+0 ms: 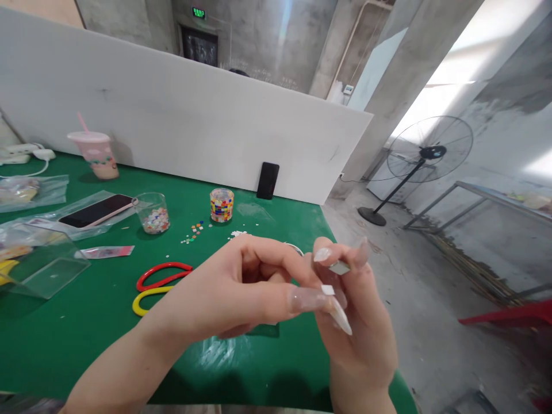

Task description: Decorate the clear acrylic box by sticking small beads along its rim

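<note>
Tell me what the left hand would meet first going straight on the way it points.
Most likely the right hand, directly ahead of the left hand; they overlap in view, so whether they already touch is unclear.

The surface (pixel 107 310) is green; the small tile (pixel 328 290), white. The scissors (pixel 166 265) have one red loop, one yellow. Toward the far edge, the jar (pixel 222 213) is checkered red, yellow, blue and white; the phone (pixel 268 181), black.

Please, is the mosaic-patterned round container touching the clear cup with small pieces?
Apart. The head view shows bare green tabletop between the mosaic-patterned container and the clear cup.
</note>
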Available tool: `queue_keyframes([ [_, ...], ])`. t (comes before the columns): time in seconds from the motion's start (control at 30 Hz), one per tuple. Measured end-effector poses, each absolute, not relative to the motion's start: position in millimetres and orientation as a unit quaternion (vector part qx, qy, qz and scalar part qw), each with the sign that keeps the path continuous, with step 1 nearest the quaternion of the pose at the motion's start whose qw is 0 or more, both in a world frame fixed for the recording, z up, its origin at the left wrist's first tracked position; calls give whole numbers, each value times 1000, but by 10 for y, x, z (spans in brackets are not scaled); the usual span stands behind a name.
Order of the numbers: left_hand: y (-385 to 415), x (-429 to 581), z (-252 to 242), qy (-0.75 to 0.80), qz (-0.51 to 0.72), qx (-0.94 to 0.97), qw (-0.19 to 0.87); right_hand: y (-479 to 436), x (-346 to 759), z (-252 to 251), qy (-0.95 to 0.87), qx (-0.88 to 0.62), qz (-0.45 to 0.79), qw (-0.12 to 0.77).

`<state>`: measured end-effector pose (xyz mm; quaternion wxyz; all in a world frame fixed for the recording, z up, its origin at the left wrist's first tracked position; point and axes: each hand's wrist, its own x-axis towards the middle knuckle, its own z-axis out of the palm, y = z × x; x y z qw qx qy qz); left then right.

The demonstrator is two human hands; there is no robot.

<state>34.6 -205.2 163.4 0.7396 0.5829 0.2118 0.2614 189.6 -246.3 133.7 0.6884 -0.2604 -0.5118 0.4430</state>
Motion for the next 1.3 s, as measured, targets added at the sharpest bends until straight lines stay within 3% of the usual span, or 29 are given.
queue_keyframes([
  [0.23,-2083,338,1591,218,268,594,726,-2581,1943,1256,-570,-312,256,716],
  [0.4,-2106,337,1605,215,233,570,758,-2624,1902,1302,-597,-338,193,702],
  [0.87,-2107,405,1576,145,173,447,866,-2586,1901,1251,-608,-296,202,709],
  [1.3,-2176,430,1606,107,173,382,901,-2547,1921,1192,-583,-292,244,718],
])
